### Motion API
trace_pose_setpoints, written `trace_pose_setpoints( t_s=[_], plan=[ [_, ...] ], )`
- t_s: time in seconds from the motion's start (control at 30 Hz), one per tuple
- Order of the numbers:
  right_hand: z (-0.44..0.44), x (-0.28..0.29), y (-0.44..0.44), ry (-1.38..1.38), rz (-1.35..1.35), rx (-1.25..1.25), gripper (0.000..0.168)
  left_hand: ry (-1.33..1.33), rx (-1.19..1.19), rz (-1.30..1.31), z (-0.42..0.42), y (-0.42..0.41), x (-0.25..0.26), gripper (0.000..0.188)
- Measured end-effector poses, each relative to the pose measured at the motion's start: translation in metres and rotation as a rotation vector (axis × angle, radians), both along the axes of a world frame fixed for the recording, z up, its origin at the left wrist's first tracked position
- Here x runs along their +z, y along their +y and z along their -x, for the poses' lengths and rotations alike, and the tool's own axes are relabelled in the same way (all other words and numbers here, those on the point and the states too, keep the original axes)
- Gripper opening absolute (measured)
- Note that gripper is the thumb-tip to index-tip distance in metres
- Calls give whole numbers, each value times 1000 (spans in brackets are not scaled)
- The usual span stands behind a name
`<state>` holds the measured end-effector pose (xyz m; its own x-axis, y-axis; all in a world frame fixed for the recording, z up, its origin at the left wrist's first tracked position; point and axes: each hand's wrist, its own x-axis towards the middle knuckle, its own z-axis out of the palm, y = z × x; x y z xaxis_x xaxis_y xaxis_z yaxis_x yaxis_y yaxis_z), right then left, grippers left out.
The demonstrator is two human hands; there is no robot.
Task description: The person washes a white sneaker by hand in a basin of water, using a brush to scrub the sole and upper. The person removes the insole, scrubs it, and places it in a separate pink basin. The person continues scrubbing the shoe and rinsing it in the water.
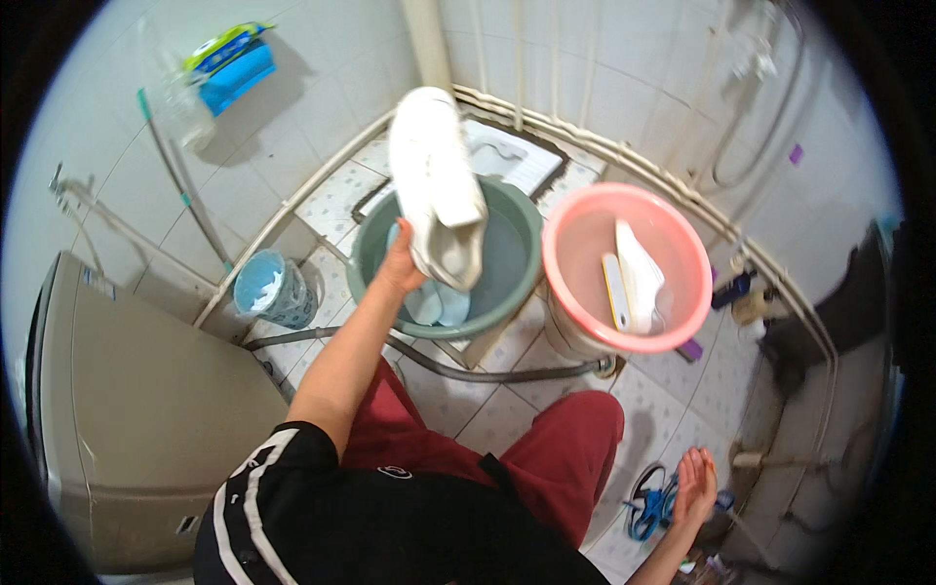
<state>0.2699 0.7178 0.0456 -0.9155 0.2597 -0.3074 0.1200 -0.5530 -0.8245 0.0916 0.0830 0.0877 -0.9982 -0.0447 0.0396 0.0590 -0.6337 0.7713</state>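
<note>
A white shoe [439,164] is held up over the green plastic basin [352,252], its toe pointing away from me. My left hand [404,263] grips it by the side near the heel. Greyish water [512,248] stands in the basin, with pale blue pieces [439,306], possibly insoles, against its near side. To the right, a pink plastic basin [556,274] contains a second white shoe [638,274] and a brush [616,292] with a grey and yellow back. My right hand [695,486] is out at the lower right, palm up, with nothing visible in it.
Blue and black sandals [649,504] lie on the tiled floor beside my right hand. A grey hose [468,374] crosses before my knees. On the left are a washing machine [161,431] and a lined blue bin [276,289]. A squat toilet [512,157] lies behind the green basin.
</note>
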Motion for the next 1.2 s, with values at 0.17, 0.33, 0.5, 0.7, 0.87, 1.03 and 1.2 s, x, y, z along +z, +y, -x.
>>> trace_pose_setpoints(
  t_s=[0.17, 0.33, 0.5, 0.7, 0.87, 1.03, 1.2],
  plan=[
    [119, 128, -213, 346, -1, 749, 50, 187, -211, -92, 15, 2, -6, 91],
    [159, 149, -372, 595, -519, 1104, 49, 184, -140, -155, 25, -7, -16, 90],
    [177, 129, -429, 1127, -1411, 831, 51, 231, -87, -208, 27, -12, -5, 86],
    [174, 110, -458, 1012, -1283, 734, 54, 248, 21, -136, 32, -16, -5, 85],
    [193, 121, -451, 1255, -1408, 743, 46, 281, 73, -116, 29, -24, 0, 86],
    [209, 124, -440, 1406, -1674, 665, 40, 257, 174, -88, 30, -22, 8, 83],
    [179, 99, -468, 963, -1212, 577, 28, 188, 201, -36, 34, -15, 2, 81]
  ],
)
